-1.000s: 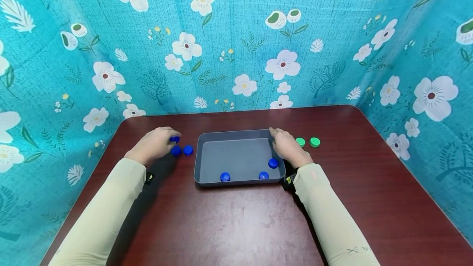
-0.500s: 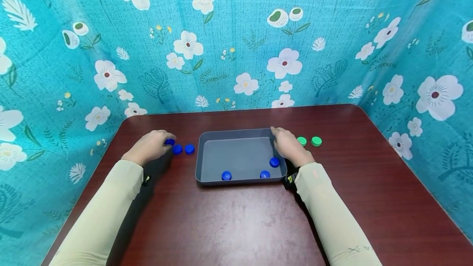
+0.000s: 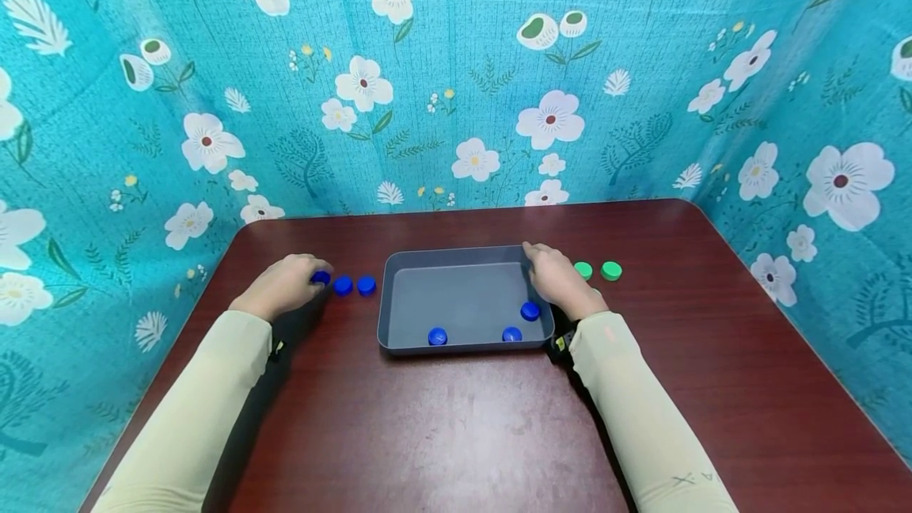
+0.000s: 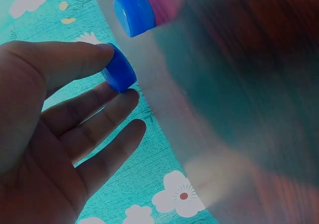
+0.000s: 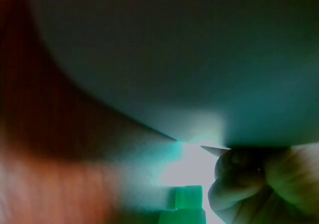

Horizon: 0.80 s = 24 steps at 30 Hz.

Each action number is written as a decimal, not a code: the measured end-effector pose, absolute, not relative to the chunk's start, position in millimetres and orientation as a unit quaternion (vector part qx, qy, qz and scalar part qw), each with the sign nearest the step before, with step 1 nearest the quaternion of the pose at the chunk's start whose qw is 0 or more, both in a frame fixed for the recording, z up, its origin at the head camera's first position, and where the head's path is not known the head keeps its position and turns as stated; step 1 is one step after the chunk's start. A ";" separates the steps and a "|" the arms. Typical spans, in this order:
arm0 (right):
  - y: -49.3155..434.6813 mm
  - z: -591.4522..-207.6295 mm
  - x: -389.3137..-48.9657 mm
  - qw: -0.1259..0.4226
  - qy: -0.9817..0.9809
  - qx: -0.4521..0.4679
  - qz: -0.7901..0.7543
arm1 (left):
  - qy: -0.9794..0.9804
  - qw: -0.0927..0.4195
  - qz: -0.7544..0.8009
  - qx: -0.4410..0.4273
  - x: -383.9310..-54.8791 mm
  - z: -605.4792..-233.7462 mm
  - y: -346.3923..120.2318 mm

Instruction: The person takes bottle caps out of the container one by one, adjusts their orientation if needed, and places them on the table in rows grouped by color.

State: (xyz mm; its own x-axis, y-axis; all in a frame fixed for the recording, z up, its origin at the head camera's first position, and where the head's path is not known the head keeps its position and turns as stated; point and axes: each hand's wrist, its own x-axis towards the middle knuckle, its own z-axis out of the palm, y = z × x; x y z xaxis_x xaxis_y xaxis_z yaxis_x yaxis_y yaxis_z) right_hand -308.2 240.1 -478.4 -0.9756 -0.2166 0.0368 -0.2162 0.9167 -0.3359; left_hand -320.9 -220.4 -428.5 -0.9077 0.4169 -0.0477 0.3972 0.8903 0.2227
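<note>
My left hand (image 3: pixel 285 285) pinches a blue bottle cap (image 4: pixel 119 70) between thumb and fingertips, left of the tray; the lower fingers are spread in the left wrist view. Two more blue caps (image 3: pixel 355 285) lie in a row between this hand and the grey tray (image 3: pixel 456 291). Inside the tray are three blue caps, one at the front left (image 3: pixel 438 336) and two toward the front right (image 3: pixel 521 323). My right hand (image 3: pixel 559 279) grips the tray's right rim, its fingers curled against the outside in the dark right wrist view.
Green caps (image 3: pixel 610 270) lie on the table just right of my right hand, partly hidden by it. The dark red-brown table (image 3: pixel 442 434) extends in front of the tray. A turquoise flowered cloth (image 3: pixel 456 101) hangs behind and along both sides.
My left hand has drawn a little to the left with the blue cap, away from the two others, which now line up beside it. The right hand stays on the tray.
</note>
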 end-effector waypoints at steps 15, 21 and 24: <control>238.3 -476.4 -307.1 0.012 0.979 -0.095 -0.179 | 0.973 0.078 0.096 0.194 -327.0 -437.3 -228.3; 238.1 -477.4 -307.9 0.013 0.979 -0.095 -0.181 | 0.973 0.085 0.100 0.191 -328.8 -441.2 -230.4; 238.3 -477.5 -308.1 0.013 0.979 -0.098 -0.180 | 0.973 0.084 0.102 0.191 -329.3 -442.9 -231.2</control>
State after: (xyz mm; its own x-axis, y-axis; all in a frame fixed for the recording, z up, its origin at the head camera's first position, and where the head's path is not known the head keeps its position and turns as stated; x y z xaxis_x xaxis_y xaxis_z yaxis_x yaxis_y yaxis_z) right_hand -308.1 238.3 -477.5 -0.9805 -0.1963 0.0105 -0.1872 0.9161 -0.3545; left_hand -329.3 -231.2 -442.9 -0.9129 0.3884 -0.1255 0.3541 0.9066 0.2297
